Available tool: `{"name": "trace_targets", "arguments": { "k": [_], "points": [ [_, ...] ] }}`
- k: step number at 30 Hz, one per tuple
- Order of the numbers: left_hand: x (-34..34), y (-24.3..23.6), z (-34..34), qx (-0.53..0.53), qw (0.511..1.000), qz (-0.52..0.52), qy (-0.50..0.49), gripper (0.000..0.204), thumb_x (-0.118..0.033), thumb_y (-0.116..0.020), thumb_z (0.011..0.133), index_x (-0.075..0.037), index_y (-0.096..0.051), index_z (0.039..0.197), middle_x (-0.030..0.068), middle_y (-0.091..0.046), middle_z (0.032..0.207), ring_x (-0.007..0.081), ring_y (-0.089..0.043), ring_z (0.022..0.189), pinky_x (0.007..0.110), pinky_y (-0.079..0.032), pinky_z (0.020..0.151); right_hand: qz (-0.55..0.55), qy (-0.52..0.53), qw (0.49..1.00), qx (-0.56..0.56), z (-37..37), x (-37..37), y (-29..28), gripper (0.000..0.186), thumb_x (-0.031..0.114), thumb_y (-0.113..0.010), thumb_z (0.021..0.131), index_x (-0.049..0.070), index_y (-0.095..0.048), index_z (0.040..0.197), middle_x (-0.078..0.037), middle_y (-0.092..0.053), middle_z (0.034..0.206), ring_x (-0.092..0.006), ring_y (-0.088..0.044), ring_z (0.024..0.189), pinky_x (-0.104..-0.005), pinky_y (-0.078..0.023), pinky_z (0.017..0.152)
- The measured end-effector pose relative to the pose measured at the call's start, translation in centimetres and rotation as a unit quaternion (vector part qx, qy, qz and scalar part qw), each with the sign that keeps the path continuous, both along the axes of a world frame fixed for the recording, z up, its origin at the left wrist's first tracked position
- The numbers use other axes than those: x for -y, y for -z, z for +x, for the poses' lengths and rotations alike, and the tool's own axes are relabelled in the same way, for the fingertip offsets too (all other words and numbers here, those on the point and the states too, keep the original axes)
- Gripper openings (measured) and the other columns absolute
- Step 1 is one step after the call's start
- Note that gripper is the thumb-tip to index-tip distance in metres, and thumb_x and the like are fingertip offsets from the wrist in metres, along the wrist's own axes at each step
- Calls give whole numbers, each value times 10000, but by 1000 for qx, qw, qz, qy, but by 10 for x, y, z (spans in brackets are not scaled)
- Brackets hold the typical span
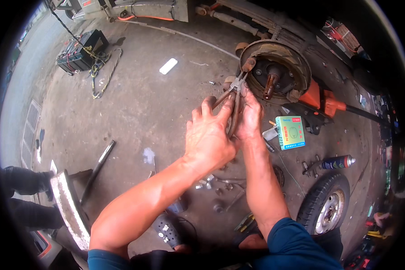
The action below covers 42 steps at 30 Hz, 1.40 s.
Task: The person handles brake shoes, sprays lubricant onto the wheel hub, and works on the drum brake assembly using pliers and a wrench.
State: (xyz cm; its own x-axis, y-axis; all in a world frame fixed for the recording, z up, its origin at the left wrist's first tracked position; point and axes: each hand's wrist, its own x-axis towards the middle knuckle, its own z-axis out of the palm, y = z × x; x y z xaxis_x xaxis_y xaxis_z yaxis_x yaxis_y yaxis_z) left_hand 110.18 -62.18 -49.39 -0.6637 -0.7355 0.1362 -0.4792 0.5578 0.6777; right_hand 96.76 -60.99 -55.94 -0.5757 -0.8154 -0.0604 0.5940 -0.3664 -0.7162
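Both arms reach forward to a pair of pliers [237, 84] with long rusty handles. My left hand [209, 135] is closed around the handles. On the other side, my right hand [249, 114] is closed near the pivot, its fingers partly hidden behind the tool. The jaws point at a small rusty metal piece [249, 64] at the left edge of the wheel brake assembly [305, 67]; whether they grip it I cannot tell. A rusty splined shaft [271, 85] sticks out from the hub's middle.
An orange jack [317, 96] stands beneath the axle. Right of my arm are a green-yellow box [290, 132], a spray can [337, 162] and a wheel with tyre [326, 204]. Several sockets [207, 182] lie below my hands. A metal bar [98, 168] and battery [81, 51] are leftward. Another person's legs [29, 195] show.
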Motion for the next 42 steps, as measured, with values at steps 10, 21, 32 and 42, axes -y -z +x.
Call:
{"name": "trace_targets", "arguments": {
  "k": [10,21,32,42],
  "points": [
    [1,10,-10,-42,999,5,12,568,-122,-630,688,-91,-483,1236,224,-471,1144,412,-469,1049,493,-425,869,42,30,998,-34,-1,0,-8,237,213,-481,946,14,-556,1049,-92,-594,952,-178,-555,839,-326,-440,779],
    [1,24,2,24,998,-48,28,788,-104,-661,617,-94,-344,1339,283,-357,1300,463,-386,1180,509,-381,960,92,-3,996,14,4,2,-22,198,234,-482,955,54,-558,926,-48,-572,689,-131,-500,498,-268,-372,412],
    [6,34,1,-47,998,-9,40,832,-160,-703,604,-46,-340,1345,276,-350,1314,460,-380,1183,503,-399,957,104,34,994,17,9,4,-26,202,220,-534,930,31,-559,864,-53,-526,628,-128,-454,443,-259,-340,371],
    [-8,20,-5,-26,1000,9,-10,839,-176,-725,613,-46,-331,1343,249,-362,1292,437,-391,1164,496,-405,933,82,-30,994,63,-4,1,-25,269,280,-555,917,14,-585,949,-59,-572,682,-152,-480,488,-246,-372,406]
  ]
}}
